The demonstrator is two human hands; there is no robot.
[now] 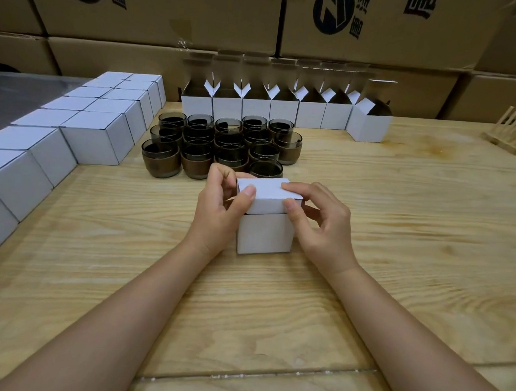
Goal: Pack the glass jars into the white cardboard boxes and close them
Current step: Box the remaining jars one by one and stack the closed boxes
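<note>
White box (264, 234) upright on counter (398, 201), just in front of jars (220, 140), near me for tucking. My left hand (220, 211) pinches lid (266, 191) edge, right hand (315, 218) pinches opposite corner, to guide flap in straight. Jar inside: cannot tell. Open boxes (284, 110) wait behind jars; closed boxes (96, 135) left of jars, out of way.

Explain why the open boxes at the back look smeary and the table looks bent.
Head view: flaps of the open boxes are blurred, ghostly; the wide-angle lens bows the table and closed boxes at left; the box held by the left hand and right hand is sharp.
</note>
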